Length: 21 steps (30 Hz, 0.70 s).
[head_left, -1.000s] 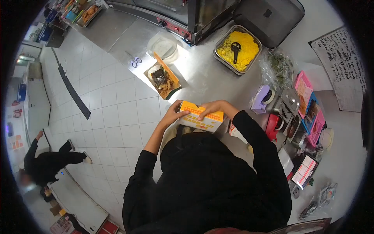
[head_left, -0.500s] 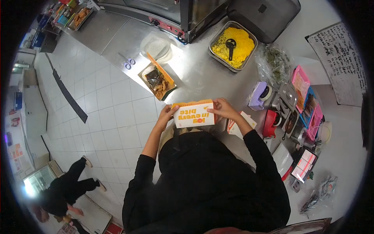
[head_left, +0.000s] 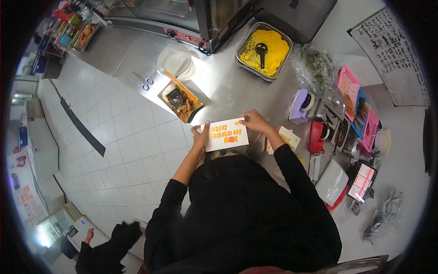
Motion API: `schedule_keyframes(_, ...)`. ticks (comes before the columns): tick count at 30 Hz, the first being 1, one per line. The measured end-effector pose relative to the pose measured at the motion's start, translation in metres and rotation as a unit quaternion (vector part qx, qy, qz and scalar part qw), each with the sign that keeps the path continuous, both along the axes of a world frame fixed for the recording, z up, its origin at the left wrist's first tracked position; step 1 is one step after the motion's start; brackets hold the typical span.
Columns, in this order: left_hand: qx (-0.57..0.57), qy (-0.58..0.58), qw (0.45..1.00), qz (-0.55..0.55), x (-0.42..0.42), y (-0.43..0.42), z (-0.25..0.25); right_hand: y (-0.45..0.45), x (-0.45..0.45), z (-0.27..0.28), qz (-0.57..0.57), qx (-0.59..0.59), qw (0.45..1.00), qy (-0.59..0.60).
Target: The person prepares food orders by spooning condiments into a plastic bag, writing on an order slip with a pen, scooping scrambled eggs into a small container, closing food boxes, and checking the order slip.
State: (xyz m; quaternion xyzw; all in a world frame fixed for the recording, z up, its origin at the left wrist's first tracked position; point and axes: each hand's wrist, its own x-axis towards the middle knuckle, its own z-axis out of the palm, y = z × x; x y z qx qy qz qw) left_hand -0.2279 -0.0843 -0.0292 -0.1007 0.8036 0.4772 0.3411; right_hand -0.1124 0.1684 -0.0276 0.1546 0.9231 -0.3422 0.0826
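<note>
A white carton with orange lettering (head_left: 226,134) is held in front of my body at the counter's edge. My left hand (head_left: 200,135) grips its left end, thumb on the lettered face. At the upper right corner my right hand (head_left: 253,122) pinches the carton, its fingers partly hidden behind it. Beyond it, an open box of food (head_left: 181,101) holds fried pieces and a dark wrapped item, with its orange flap raised. Right of my right hand lies another printed carton (head_left: 287,139).
Scissors (head_left: 146,84), a clear plastic container (head_left: 174,60) and a tray of yellow food (head_left: 273,50) stand farther back. A purple tape dispenser (head_left: 300,106), a red dispenser (head_left: 315,138) and a phone-like screen (head_left: 363,181) are right. Another person (head_left: 109,249) is at lower left.
The carton has turned from showing its orange checkered side to showing its white lettered face, and my hands shifted to its ends. The view has shifted; the other person has moved rightward.
</note>
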Motion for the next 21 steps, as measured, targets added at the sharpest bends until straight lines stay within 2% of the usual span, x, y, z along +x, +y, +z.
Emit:
schedule_keyframes(1,0.062,-0.043,0.996,0.043,0.005,0.005,0.018,-0.008,-0.002,0.018,-0.077,-0.101,0.991,-0.046)
schedule_keyframes(3,0.066,-0.061,0.994,0.062,0.01,0.01,0.033,-0.021,-0.004,0.051,-0.227,-0.299,0.918,-0.132)
schedule_keyframes(5,0.116,-0.074,0.988,0.067,0.011,0.011,0.038,-0.016,0.001,0.037,-0.21,-0.354,0.906,-0.098)
schedule_keyframes(6,0.109,-0.072,0.991,0.032,0.009,0.012,0.053,-0.014,0.007,0.033,-0.203,-0.382,0.898,-0.082)
schedule_keyframes(8,0.098,-0.068,0.992,-0.04,0.005,0.02,0.094,-0.013,0.012,0.042,-0.154,-0.348,0.924,-0.025)
schedule_keyframes(9,0.08,0.004,0.997,-0.009,0.005,0.019,0.072,-0.006,0.018,0.052,-0.132,-0.326,0.936,0.005)
schedule_keyframes(10,0.152,-0.012,0.986,-0.063,-0.002,0.023,0.104,0.004,0.03,0.076,-0.201,-0.359,0.911,0.032)
schedule_keyframes(12,0.227,-0.032,0.971,-0.07,-0.016,0.022,0.091,0.024,0.06,0.132,-0.33,-0.419,0.841,0.094)
schedule_keyframes(13,0.242,-0.051,0.967,-0.058,-0.019,0.027,0.1,0.043,0.082,0.13,-0.418,-0.29,0.85,0.137)
schedule_keyframes(14,0.254,-0.068,0.964,-0.046,-0.021,0.031,0.11,0.067,0.111,0.119,-0.496,-0.157,0.836,0.176)
schedule_keyframes(16,0.258,-0.052,0.964,-0.047,-0.024,0.038,0.121,0.112,0.165,0.049,-0.483,0.153,0.844,0.175)
schedule_keyframes(17,0.248,-0.054,0.966,-0.054,-0.024,0.043,0.131,0.116,0.167,0.053,-0.522,0.013,0.84,0.147)
schedule_keyframes(19,0.256,-0.064,0.962,-0.073,-0.012,0.06,0.161,0.118,0.164,0.067,-0.557,-0.266,0.782,0.088)
schedule_keyframes(21,0.261,-0.067,0.958,-0.1,-0.004,0.069,0.168,0.12,0.162,0.061,-0.547,-0.361,0.74,0.152)
